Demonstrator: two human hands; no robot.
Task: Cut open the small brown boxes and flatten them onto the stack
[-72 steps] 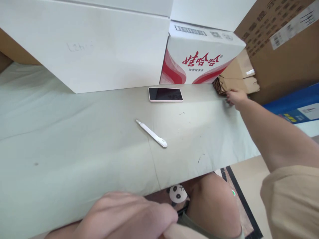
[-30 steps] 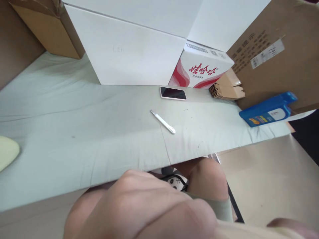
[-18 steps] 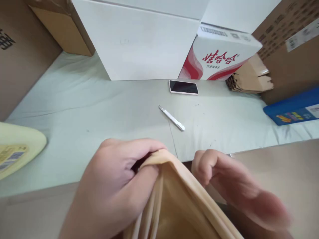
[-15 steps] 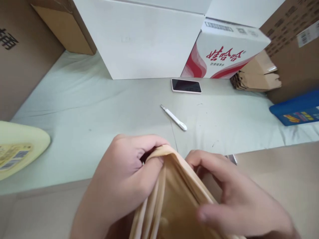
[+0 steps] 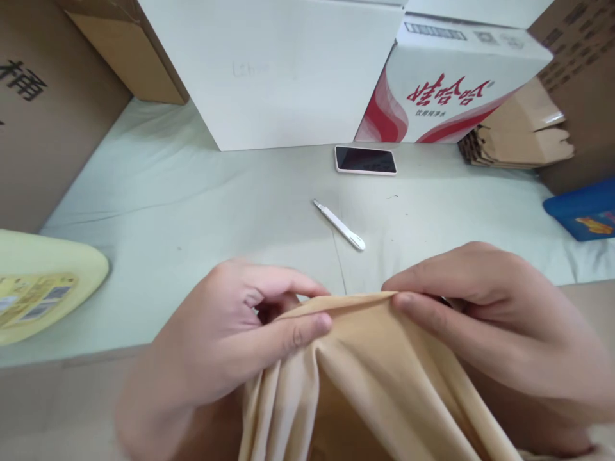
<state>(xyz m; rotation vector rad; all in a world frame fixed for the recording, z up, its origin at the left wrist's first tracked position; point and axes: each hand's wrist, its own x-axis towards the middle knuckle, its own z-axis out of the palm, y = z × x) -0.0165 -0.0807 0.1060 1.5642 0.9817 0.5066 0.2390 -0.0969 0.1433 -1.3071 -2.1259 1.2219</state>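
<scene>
A piece of tan fabric [image 5: 384, 365] hangs in folds between my two hands, its top edge stretched almost level. My left hand [image 5: 230, 339] pinches that edge between thumb and fingers, with the thumb lying on the near side. Farther right along the same edge, my right hand [image 5: 485, 314] grips it between thumb and forefinger. The lower part of the fabric runs out of the picture at the bottom. Beyond the hands, a slim white pen-like tool [image 5: 339, 225] with a narrow metal-looking tip lies on the pale green cloth [image 5: 230, 211].
A phone [image 5: 366, 160] lies before a large white box [image 5: 288, 77] and a red-and-white carton [image 5: 442, 96]. Folded cardboard [image 5: 523, 137] and a blue package [image 5: 583, 208] are at the right. On the left are a yellow bottle [image 5: 48, 288] and a brown carton [image 5: 48, 128].
My right hand has moved up and taken the fabric's edge in a pinch. The edge, loosely gathered before, is now drawn out flatter between both hands. The camera view has shifted slightly.
</scene>
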